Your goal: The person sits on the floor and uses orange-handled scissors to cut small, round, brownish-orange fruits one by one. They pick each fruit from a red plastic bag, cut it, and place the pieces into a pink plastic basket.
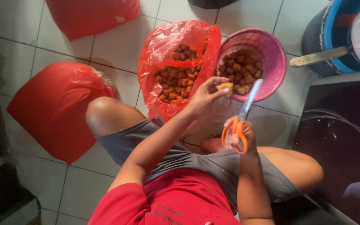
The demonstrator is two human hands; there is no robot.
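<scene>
Golden cube — left hand fingertips

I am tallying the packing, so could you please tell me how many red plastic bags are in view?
3: an open bag of brown pieces beside the pink basket, a closed bag at left, another closed bag at the top edge. More may lie out of frame.

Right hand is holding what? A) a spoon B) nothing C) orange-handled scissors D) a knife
C: the right hand has its fingers through the orange loops of the scissors, blade pointing up toward the pink basket, while the left hand pinches a small yellowish piece.
</scene>
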